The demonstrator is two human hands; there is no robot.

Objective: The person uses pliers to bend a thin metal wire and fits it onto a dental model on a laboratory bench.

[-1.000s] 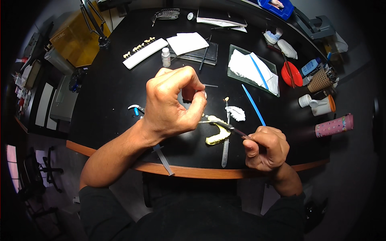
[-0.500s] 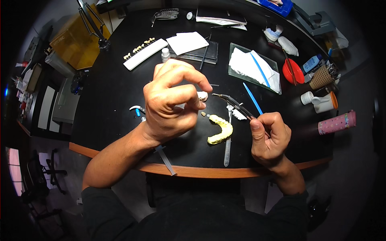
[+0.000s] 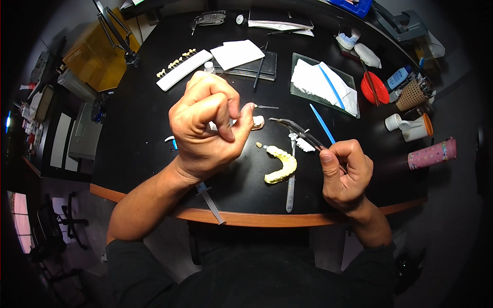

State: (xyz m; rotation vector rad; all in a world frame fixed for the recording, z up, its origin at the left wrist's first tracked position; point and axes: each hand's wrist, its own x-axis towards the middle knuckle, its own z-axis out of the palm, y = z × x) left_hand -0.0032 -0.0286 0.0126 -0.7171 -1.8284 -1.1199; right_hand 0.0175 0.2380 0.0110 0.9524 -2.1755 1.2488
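Note:
My left hand [image 3: 205, 123] is up over the desk with its fingers curled in and the thumb raised. Whatever it may hold is hidden by the curled fingers. Between finger and thumb, my right hand [image 3: 346, 174] grips dark tweezers [image 3: 298, 129], whose tips point left toward my left hand, apart from it. Below the tips lies a yellow horseshoe-shaped dental cast [image 3: 287, 167], with a small tan tooth-shaped piece [image 3: 259, 145] beside its upper end. A metal spatula [image 3: 290, 192] lies right of the cast. A pinkish-white dental piece [image 3: 258, 122] shows behind my left thumb.
A clear syringe [image 3: 211, 205] lies at the front edge. Farther back are a tooth shade guide [image 3: 184, 70], white paper [image 3: 236, 54] and a glass slab [image 3: 300, 92] with tissue. At right stand a red bowl [image 3: 371, 95], a white cup [image 3: 414, 131] and a pink bottle [image 3: 434, 154].
My left hand has moved slightly left and turned, its fingers curling in further and its thumb rising. My right hand keeps the tweezers in nearly the same place.

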